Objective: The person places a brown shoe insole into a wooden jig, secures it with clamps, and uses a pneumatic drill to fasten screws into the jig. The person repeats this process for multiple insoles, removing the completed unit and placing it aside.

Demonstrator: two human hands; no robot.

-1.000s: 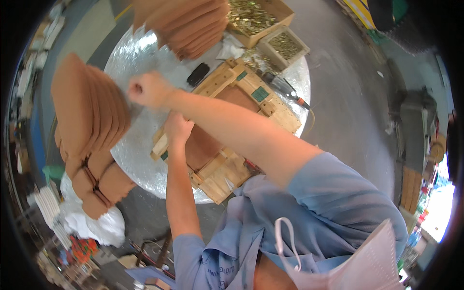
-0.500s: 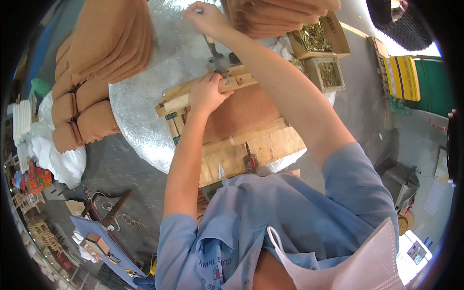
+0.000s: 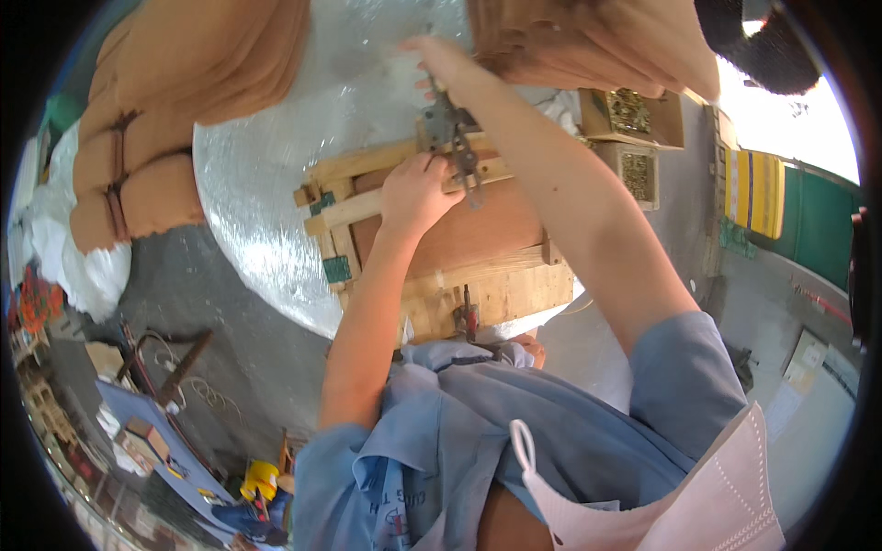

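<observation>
My left hand (image 3: 415, 195) is closed round a pale wooden bar (image 3: 344, 216) that lies across a wooden frame jig (image 3: 335, 168). A flat brown panel (image 3: 501, 213) lies inside the jig under the bar. Beyond my left hand is a dark metal toggle clamp (image 3: 450, 133), its arm pointing toward me over the panel. My right hand (image 3: 448, 72), partly blurred, is at the far end of the clamp, fingers round its lever. A second clamp with a red handle (image 3: 470, 317) sits at the jig's near edge.
The jig rests on a round table wrapped in shiny film (image 3: 257, 220). Tall stacks of brown pads (image 3: 202, 55) and brown pieces (image 3: 579, 41) stand at far left and far right. Right of the jig are a cardboard box (image 3: 666, 119) and a tray (image 3: 648, 174) of small brass-coloured parts.
My right hand has moved right and closer to the clamp, whose arm now extends toward me. The bar under my left hand sits nearer to me, and a gap shows behind it.
</observation>
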